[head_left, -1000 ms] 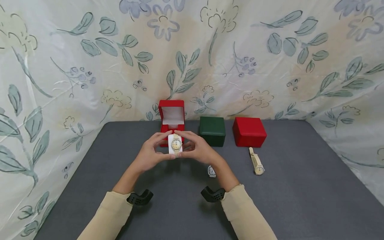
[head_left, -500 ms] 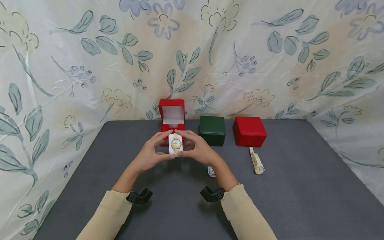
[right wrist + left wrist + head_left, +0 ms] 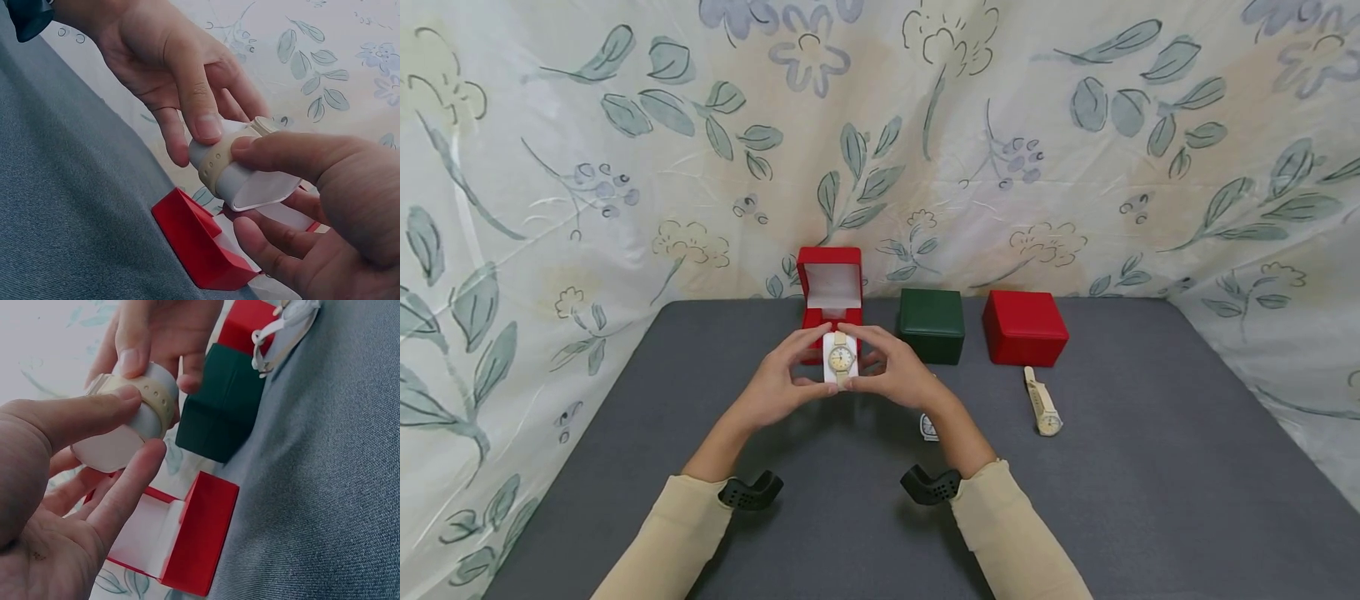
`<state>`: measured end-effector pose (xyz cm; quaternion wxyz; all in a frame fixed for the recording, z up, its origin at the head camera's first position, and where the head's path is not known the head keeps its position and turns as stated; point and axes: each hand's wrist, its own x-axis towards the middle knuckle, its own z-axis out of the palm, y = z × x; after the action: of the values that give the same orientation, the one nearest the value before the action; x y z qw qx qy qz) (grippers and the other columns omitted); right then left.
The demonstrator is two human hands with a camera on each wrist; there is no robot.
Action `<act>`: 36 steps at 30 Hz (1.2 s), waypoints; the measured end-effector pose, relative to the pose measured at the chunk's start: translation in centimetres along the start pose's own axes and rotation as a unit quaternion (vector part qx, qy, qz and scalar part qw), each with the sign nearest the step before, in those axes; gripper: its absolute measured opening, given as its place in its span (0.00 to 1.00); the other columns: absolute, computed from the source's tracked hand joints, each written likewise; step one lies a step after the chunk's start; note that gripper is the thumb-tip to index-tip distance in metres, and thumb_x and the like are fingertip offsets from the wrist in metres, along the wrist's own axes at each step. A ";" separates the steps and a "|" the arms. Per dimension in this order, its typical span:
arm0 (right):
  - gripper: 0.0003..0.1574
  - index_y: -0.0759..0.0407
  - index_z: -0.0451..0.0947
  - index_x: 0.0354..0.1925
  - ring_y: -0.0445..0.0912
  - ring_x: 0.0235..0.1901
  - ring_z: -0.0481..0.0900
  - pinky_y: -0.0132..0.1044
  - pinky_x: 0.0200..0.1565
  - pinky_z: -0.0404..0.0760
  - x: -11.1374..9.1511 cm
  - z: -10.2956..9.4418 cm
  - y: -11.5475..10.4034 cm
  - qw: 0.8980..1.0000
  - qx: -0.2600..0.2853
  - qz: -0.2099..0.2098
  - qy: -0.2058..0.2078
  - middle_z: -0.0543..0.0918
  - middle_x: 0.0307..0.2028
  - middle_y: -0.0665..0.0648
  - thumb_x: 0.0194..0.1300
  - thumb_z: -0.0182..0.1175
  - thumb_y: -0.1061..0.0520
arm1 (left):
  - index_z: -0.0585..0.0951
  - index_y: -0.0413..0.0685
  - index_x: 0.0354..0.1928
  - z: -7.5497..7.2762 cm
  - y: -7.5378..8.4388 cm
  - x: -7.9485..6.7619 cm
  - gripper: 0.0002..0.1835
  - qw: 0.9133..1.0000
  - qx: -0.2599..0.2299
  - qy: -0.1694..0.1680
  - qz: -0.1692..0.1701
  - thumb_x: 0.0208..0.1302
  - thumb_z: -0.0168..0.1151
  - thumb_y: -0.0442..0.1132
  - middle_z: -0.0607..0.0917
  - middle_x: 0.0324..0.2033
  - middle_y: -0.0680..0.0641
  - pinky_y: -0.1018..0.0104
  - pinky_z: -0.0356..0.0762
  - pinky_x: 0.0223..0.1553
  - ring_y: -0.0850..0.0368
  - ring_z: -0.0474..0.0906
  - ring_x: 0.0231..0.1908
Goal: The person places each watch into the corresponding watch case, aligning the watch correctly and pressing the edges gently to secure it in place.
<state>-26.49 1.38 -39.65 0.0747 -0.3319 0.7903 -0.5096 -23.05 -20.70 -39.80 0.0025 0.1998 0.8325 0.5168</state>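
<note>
A cream-strapped wristwatch (image 3: pixel 841 359) with a round dial is wrapped round a white cushion (image 3: pixel 103 450). Both hands hold it up off the table, dial toward the head camera. My left hand (image 3: pixel 771 387) grips one side, thumb on the strap's lower part. From the other side my right hand (image 3: pixel 901 377) grips it, its thumb also at the strap, as the right wrist view shows. Behind the hands stands an open red box (image 3: pixel 833 283), lid raised and lined in white; the hands partly hide its base.
A closed green box (image 3: pixel 931 325) and a closed red box (image 3: pixel 1026 327) stand to the right on the dark grey table (image 3: pixel 850 533). Another cream-strapped watch (image 3: pixel 1042 407) lies before the red one. A white watch (image 3: pixel 929 427) is partly hidden by the right forearm. Floral cloth (image 3: pixel 880 167) hangs behind.
</note>
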 end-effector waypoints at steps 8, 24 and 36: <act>0.50 0.42 0.59 0.72 0.50 0.43 0.81 0.46 0.49 0.83 0.1 0.2 0.0 1.000 0.002 0.015 0.016 0.71 0.62 0.54 0.57 0.70 0.56 | 0.62 0.61 0.71 0.0 -0.1 -0.1 0.43 1.000 -0.006 0.010 0.019 0.55 0.71 0.36 0.66 0.66 0.47 0.60 0.84 0.45 0.42 0.71 0.60; 0.36 0.58 0.66 0.68 0.55 0.67 0.69 0.50 0.61 0.74 1.2 2.1 0.7 0.990 0.048 0.034 0.128 0.68 0.69 0.59 0.63 0.62 0.64 | 0.63 0.54 0.72 -1.1 -1.3 2.5 0.42 0.998 0.051 0.033 -0.015 0.56 0.70 0.35 0.67 0.66 0.44 0.52 0.83 0.47 0.40 0.73 0.59; 0.34 0.54 0.65 0.69 0.48 0.67 0.70 0.43 0.61 0.74 3.9 3.1 0.7 0.978 0.095 0.082 0.167 0.70 0.68 0.56 0.67 0.57 0.65 | 0.60 0.51 0.72 -2.8 -2.0 5.3 0.41 0.994 0.091 0.024 -0.052 0.58 0.68 0.34 0.66 0.69 0.41 0.46 0.79 0.53 0.39 0.72 0.62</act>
<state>-28.42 -3.14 -40.86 0.0140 -0.1676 0.7642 -0.6227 -29.17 -22.10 -39.18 -0.0086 0.1429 0.8850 0.4430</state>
